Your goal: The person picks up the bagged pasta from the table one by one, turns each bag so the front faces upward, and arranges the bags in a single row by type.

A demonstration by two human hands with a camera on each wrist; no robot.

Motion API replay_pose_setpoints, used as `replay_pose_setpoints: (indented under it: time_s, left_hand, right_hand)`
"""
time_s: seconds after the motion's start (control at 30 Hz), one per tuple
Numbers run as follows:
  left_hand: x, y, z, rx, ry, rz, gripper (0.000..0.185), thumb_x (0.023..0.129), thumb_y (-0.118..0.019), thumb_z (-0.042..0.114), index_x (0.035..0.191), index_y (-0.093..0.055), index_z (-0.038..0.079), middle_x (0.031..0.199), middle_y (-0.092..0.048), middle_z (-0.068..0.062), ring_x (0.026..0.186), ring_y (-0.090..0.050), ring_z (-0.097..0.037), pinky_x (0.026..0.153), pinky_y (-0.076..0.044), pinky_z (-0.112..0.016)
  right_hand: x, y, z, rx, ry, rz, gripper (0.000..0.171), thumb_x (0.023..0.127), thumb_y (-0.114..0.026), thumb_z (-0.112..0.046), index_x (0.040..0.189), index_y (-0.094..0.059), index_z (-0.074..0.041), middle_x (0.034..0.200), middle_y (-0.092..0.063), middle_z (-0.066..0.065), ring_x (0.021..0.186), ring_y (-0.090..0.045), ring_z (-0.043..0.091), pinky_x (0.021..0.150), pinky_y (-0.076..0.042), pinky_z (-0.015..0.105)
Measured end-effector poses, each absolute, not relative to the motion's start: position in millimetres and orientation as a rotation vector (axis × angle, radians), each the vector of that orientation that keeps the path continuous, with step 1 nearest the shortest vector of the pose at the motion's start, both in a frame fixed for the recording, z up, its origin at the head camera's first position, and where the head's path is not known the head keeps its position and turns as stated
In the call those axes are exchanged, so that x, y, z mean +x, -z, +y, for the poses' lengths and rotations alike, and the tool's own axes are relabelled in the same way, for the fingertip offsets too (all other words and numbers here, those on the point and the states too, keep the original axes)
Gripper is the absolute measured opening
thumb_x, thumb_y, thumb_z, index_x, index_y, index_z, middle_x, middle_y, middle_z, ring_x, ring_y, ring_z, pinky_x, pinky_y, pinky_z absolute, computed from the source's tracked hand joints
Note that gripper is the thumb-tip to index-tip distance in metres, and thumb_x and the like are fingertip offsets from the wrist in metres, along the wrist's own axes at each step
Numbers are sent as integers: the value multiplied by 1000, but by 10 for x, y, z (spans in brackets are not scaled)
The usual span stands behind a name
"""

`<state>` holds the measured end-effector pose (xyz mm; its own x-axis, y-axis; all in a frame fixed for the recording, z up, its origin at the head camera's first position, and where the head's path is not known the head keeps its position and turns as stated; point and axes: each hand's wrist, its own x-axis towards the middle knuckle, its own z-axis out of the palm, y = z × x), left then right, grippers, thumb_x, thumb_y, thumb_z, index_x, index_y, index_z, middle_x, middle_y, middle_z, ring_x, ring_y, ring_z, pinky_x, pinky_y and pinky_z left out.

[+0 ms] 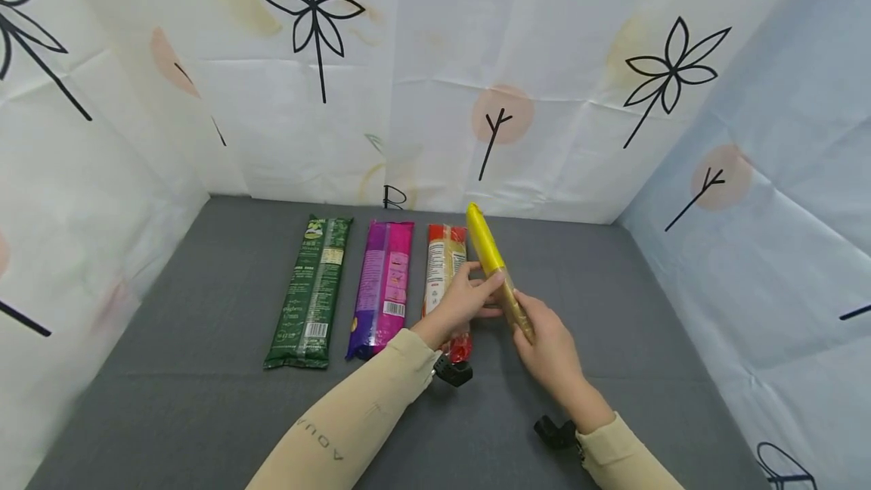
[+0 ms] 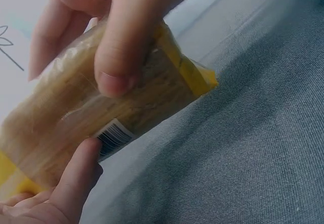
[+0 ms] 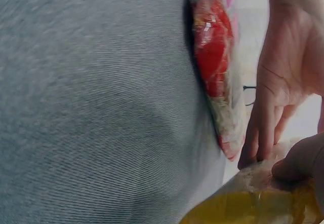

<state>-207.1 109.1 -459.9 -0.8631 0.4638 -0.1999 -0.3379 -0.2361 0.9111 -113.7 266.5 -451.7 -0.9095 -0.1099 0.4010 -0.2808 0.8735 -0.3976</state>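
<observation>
Left hand (image 1: 468, 299) farther out, right hand (image 1: 551, 345) nearer, both in pinching hold on the tilted yellow packet (image 1: 486, 242).

A gray cloth (image 1: 612, 308) lies flat. White fabric (image 1: 435, 13) hangs along three sides, bearing black outlined flowers (image 1: 314, 7) and peach circles (image 1: 521, 113).

Cream left sleeve (image 1: 361, 403): block letters, look like "AQUA". Green packet (image 1: 308, 293): lines of pale print, too small to read; barcode (image 1: 316, 330) near the bottom end, digits illegible. Purple-and-pink packet (image 1: 382, 278): small print unreadable, barcode on the pink side. Red-ended packet (image 1: 435, 271): dark text blocks on white panels, unreadable. Yellow-ended packet (image 2: 55, 115): barcode beside a fingertip, number blurred.
</observation>
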Motion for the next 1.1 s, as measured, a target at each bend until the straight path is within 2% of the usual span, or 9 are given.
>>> replay_pose_setpoints:
  time_s: [0.17, 0.27, 0.57, 0.8, 0.93, 1.1]
  left_hand:
    - [-2094, 4606, 1062, 137, -2156, 1496, 70, 90, -69, 38, 139, -30, 7, 116, -60, -18, 96, -68, -29, 74, -57, -43]
    - [-2093, 4598, 1051, 119, -2157, 1505, 72, 90, -69, 39, 139, -28, 6, 116, -60, -18, 94, -68, -28, 73, -57, -42]
    - [-2083, 4570, 1040, 66, -2158, 1596, 74, 92, -67, 36, 144, -23, 8, 114, -58, -17, 89, -69, -26, 70, -57, -40]
    - [-2083, 4570, 1032, 39, -2170, 1640, 58, 93, -65, 33, 137, -33, 10, 115, -56, -15, 92, -67, -25, 72, -57, -41]
    - [-2084, 4563, 1008, 37, -2180, 1624, 50, 94, -62, 31, 134, -38, 13, 119, -55, -14, 97, -65, -27, 75, -57, -43]
    - [-2086, 4542, 973, 56, -2165, 1621, 49, 95, -58, 31, 136, -37, 14, 122, -55, -13, 101, -64, -27, 79, -55, -44]
  right_hand:
    - [-1130, 4564, 2635, 384, -519, -2628, 60, 77, -74, 0, 134, -56, -9, 121, -61, 11, 91, -60, 30, 66, -53, 46]
    - [-1122, 4581, 2626, 416, -498, -2625, 62, 77, -75, -1, 134, -56, -10, 122, -60, 9, 93, -59, 30, 65, -53, 46]
    - [-1109, 4591, 2600, 488, -505, -2614, 62, 78, -76, -6, 136, -56, -12, 127, -58, 8, 102, -55, 28, 72, -53, 45]
    - [-1084, 4579, 2617, 510, -663, -2636, 65, 79, -79, -18, 139, -53, -12, 132, -56, 5, 111, -51, 25, 83, -51, 45]
    - [-1108, 4539, 2648, 519, -830, -2629, 66, 81, -79, -26, 139, -51, -9, 130, -57, 5, 109, -50, 22, 82, -50, 44]
    - [-1142, 4484, 2693, 465, -1026, -2627, 57, 87, -74, -27, 136, -53, -9, 128, -58, 4, 109, -53, 24, 83, -50, 48]
